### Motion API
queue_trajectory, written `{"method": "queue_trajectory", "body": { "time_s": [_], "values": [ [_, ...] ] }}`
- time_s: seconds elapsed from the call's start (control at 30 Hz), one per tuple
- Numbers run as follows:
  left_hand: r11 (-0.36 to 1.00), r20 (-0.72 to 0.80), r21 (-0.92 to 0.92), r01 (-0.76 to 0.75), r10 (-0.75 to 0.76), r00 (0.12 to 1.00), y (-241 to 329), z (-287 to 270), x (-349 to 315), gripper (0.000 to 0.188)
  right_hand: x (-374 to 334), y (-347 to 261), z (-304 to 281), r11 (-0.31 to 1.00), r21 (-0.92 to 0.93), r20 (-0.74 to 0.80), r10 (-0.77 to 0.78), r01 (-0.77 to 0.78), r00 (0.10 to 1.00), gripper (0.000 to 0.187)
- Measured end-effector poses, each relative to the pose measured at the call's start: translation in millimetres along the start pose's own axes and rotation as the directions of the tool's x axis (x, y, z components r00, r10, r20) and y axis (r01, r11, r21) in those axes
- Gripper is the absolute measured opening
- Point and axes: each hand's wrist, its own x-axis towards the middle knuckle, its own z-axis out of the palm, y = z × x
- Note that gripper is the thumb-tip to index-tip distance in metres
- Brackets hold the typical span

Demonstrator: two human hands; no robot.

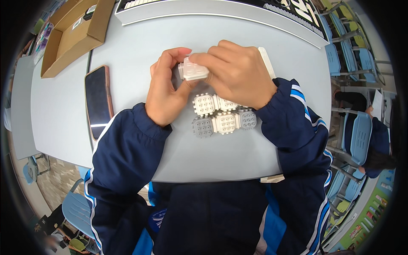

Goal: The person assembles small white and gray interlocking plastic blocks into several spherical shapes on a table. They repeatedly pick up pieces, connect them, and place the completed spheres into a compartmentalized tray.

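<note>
studded blocks (226, 123), grey and white: two rows, seemingly linked. white block (195, 73), one: not joined to rows, pinched by fingers of left hand (165, 90) and right hand (239, 71).

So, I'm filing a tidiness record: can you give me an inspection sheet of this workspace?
Surface: pale grey table, edge nearest the person in view.
Job's things: white piece, slightly blurred, held above the table; white and grey studded blocks in two rows, the far row partly hidden.
Clutter: phone and open cardboard box at left; white-sided tray of pieces along the far side.
Hands: left hand and right hand both on the white piece.
Cables: nothing seen.
Surroundings: blue chairs on both sides; another person at right.
</note>
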Motion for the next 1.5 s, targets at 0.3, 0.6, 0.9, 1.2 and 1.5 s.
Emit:
{"method": "queue_trajectory", "body": {
  "time_s": [0.3, 0.6, 0.9, 1.2, 1.5],
  "values": [
    [0.992, -0.052, -0.013, -0.123, 0.122, 0.991, -7.6, 6.9, -1.0, 0.054, 10.3, -11.1, 5.4, 0.988, 0.103, -0.100, 0.128, -0.117, 0.987, 0.017],
    [0.983, 0.004, 0.148, -0.112, 0.113, 0.994, 6.0, 3.0, -1.6, 0.071, -5.2, 40.2, -69.4, 0.921, 0.360, -0.211, 0.235, -0.148, 0.949, 0.035],
    [0.979, -0.004, 0.131, -0.158, 0.160, 0.987, 8.0, 5.4, -1.1, 0.064, -104.8, 68.2, -85.6, 0.982, -0.081, 0.149, 0.182, -0.171, 0.972, 0.052],
    [0.978, 0.042, 0.132, -0.164, 0.159, 0.986, 9.1, 1.9, -1.3, 0.061, -103.7, 59.5, -97.4, 0.946, -0.073, 0.278, 0.323, -0.315, 0.905, 0.067],
    [0.966, 0.030, 0.152, -0.208, 0.206, 0.978, 10.9, 2.5, 0.1, 0.056, -107.9, 53.7, -102.3, 0.814, -0.026, 0.141, 0.578, -0.581, 0.804, 0.039]
  ]
}}
